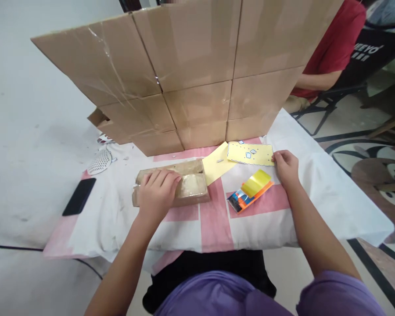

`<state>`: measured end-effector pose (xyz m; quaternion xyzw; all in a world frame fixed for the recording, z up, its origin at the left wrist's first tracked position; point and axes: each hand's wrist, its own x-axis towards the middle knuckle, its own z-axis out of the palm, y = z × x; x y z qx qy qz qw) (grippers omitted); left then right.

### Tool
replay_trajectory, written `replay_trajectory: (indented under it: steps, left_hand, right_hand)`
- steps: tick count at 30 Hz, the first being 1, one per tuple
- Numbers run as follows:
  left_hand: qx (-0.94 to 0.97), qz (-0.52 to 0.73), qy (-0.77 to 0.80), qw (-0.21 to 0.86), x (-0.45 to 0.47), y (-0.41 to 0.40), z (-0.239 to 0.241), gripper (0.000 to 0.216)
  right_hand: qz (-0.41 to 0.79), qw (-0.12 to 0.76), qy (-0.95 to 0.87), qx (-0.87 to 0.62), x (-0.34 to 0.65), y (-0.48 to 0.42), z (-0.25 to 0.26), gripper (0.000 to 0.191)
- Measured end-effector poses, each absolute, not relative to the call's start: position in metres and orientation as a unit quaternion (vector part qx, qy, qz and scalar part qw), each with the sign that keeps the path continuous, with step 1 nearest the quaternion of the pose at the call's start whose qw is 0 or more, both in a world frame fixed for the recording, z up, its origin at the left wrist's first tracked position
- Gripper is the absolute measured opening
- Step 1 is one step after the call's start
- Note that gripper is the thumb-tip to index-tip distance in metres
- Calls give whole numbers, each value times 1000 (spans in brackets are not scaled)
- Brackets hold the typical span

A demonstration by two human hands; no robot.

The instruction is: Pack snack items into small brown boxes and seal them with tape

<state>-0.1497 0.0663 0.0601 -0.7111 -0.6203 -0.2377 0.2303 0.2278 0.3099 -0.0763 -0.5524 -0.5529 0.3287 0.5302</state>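
My left hand (157, 189) lies flat, fingers stretched out, on top of a tan parcel wrapped in clear tape (187, 186) on the pink-and-white cloth (213, 219). My right hand (285, 166) rests with curled fingers at the right edge of a yellow card (250, 153) that carries a few small pale pieces. A plain yellow sheet (217, 166) lies between the card and the parcel. An orange and blue packet with a yellow slip on it (250, 192) sits just left of my right wrist.
A taped cardboard screen (184, 70) stands along the back of the table. A black phone (79, 196) and a white perforated object (99, 162) lie at the left. A person in a red shirt (329, 48) sits behind the screen at the right.
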Motion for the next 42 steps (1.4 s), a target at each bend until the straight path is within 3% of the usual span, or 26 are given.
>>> replay_trajectory:
  steps: [7,15,25,35,38,42]
  left_hand:
    - [-666,-319,-591,325,-152,60,36,8]
    - [-599,-396,-670,189,-148,62,35,13]
    - [-748,-272,-528,296,-153,62,46,22]
    - [-839,-180,-488,160,-166,44,53,33]
    - [-839,-159,-492,168,-169,38,47,46]
    - [-808,-198,-502,237,-170,32,32,45]
  right_hand:
    - [342,529,-534,-564,234,321,-84,13]
    - [361,523,-524,-567,233,323,-87,14]
    - [364,517,-532,-563,234,323,-87,12]
    - [386,493,-528,-573,231,317,-75,6]
    - [386,493,-535,-567,231,316,-75,6]
    - [385,488,-549,-559,232,315,-76,10]
